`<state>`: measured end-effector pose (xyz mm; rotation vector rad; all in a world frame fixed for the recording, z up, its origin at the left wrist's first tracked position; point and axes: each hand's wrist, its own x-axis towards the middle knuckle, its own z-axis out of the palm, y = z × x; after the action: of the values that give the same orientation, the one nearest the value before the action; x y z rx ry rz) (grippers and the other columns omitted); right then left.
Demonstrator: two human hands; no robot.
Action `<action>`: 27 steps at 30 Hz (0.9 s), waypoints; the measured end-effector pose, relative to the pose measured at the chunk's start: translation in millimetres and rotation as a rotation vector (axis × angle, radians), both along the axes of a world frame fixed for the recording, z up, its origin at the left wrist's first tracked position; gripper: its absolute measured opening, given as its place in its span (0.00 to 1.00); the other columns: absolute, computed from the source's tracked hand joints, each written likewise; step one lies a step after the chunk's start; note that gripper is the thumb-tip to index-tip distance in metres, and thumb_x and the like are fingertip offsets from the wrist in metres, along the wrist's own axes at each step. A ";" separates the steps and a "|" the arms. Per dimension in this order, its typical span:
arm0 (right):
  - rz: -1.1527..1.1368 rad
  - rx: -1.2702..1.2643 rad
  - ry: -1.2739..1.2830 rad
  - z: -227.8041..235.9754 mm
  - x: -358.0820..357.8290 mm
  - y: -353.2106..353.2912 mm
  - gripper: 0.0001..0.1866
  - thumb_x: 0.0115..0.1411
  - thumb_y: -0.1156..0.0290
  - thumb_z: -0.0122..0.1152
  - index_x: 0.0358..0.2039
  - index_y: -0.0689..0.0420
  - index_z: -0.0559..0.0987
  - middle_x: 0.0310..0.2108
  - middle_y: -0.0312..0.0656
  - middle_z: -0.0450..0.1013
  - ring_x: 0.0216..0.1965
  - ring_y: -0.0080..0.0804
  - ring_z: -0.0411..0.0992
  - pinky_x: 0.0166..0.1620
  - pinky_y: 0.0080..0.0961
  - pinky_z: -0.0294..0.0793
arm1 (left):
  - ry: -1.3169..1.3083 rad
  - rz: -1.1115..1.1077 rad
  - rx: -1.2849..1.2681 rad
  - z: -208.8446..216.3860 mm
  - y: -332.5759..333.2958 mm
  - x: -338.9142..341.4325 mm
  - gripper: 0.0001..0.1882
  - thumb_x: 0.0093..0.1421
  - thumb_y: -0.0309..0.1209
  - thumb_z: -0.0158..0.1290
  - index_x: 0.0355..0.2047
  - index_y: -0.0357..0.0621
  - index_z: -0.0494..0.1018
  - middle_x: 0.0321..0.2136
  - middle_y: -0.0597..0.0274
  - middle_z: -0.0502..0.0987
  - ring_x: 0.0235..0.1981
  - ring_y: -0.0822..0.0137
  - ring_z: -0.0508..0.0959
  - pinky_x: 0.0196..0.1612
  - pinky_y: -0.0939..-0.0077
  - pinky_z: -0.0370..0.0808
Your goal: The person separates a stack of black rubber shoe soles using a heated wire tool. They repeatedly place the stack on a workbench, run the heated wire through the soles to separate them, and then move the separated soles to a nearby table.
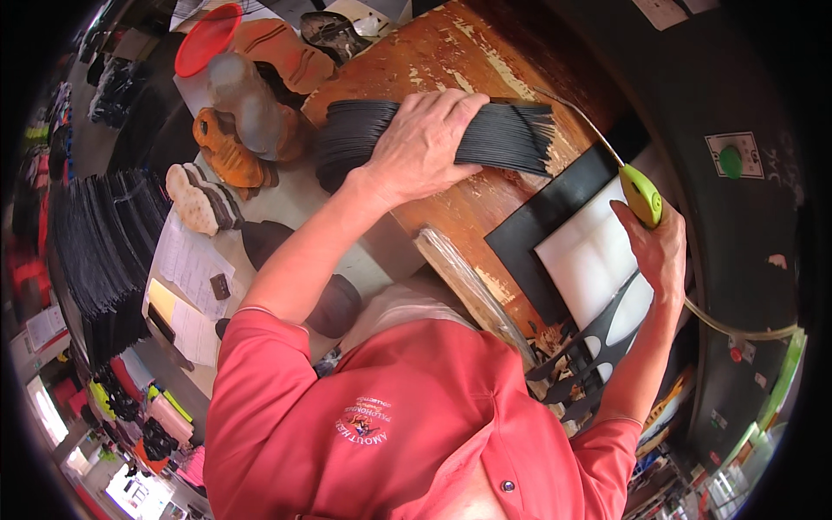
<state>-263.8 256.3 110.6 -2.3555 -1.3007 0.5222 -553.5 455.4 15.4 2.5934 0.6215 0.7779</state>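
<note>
On the worn wooden board [433,186], a thick stack of thin black sheets [511,139] lies with its edges fanned out. My left hand [426,143] is laid across the top of it, thumb on the near side and fingers curled over the far side. In my right hand [663,251] is an air blow gun [641,195] with a bright green body and a long, thin bent metal nozzle. Its tip is near the right end of the stack, apart from it. A pale hose [745,332] runs off to the right below my wrist.
A white sheet [589,243] and black cut sheets lie right of the board. To the left are a red dish [208,39], orange-brown shaped pieces [230,147], papers [192,260] and a tall pile of black sheets [108,238]. A dark panel [737,95] stands at right.
</note>
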 end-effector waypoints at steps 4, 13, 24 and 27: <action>0.049 -0.064 -0.065 -2.5 -8.1 -8.3 0.21 0.61 0.64 0.77 0.50 0.62 0.85 0.26 0.54 0.77 0.26 0.45 0.74 0.39 0.37 0.76 | 0.048 0.021 -0.046 2.7 1.6 -5.2 0.46 0.51 0.36 0.75 0.67 0.44 0.66 0.57 0.50 0.75 0.58 0.47 0.77 0.62 0.53 0.71; 0.010 -0.100 -0.056 -32.4 -1.4 -40.2 0.21 0.63 0.64 0.78 0.52 0.62 0.83 0.26 0.38 0.70 0.29 0.24 0.64 0.36 0.29 0.72 | 0.060 0.063 -0.017 -9.1 -1.1 -11.9 0.47 0.51 0.37 0.75 0.69 0.44 0.64 0.55 0.50 0.75 0.57 0.46 0.77 0.61 0.52 0.72; 0.212 0.036 -0.556 -43.5 -25.6 -65.6 0.31 0.61 0.51 0.76 0.57 0.59 0.82 0.49 0.56 0.80 0.51 0.56 0.79 0.52 0.49 0.78 | -0.183 0.164 -0.238 25.2 -14.0 -41.4 0.45 0.54 0.41 0.76 0.68 0.41 0.70 0.59 0.49 0.79 0.60 0.54 0.81 0.65 0.58 0.75; 0.261 0.345 -0.532 -21.8 -60.8 -66.9 0.39 0.60 0.50 0.77 0.65 0.59 0.77 0.64 0.54 0.73 0.64 0.58 0.71 0.64 0.52 0.73 | -0.597 0.121 -0.725 57.5 -15.2 -60.7 0.47 0.55 0.51 0.77 0.64 0.29 0.73 0.56 0.44 0.82 0.59 0.55 0.82 0.64 0.64 0.78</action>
<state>-324.6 189.4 88.7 -2.1106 -1.7737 -0.2733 -614.1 440.2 73.0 1.5812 0.7013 1.0575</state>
